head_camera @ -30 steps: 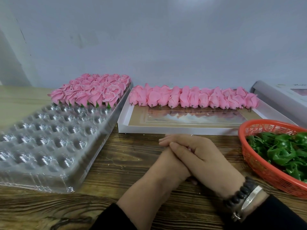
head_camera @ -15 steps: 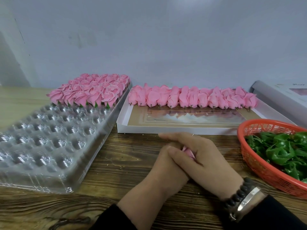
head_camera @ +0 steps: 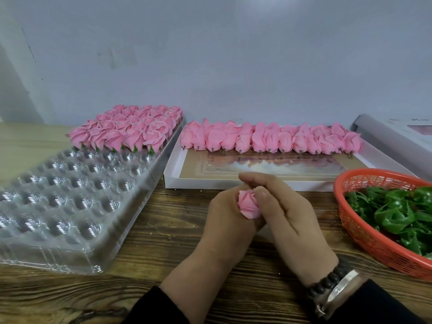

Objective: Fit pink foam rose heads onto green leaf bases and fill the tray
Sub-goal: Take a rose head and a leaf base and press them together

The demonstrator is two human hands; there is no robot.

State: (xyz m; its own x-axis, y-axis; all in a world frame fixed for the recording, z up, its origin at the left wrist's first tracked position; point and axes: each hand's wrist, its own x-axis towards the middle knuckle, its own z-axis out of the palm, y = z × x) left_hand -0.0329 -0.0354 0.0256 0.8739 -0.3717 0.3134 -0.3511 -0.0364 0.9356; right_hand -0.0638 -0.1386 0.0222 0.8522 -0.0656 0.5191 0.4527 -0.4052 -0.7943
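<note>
Both your hands meet over the wooden counter (head_camera: 163, 230): your left hand (head_camera: 224, 220) and right hand (head_camera: 287, 218) have their fingers curled round one pink foam rose head (head_camera: 249, 204), bloom up. The clear plastic tray (head_camera: 77, 206) lies leftward, nearer your left hand.

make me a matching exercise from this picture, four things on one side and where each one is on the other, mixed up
Things:
1. finished roses
2. bare rose heads
3. leaf bases
4. single rose

Places:
A. in the orange basket
B. between the left hand and right hand
C. at the far end of the clear tray
D. in a row in the white box

Pairs: 1-C, 2-D, 3-A, 4-B
</note>
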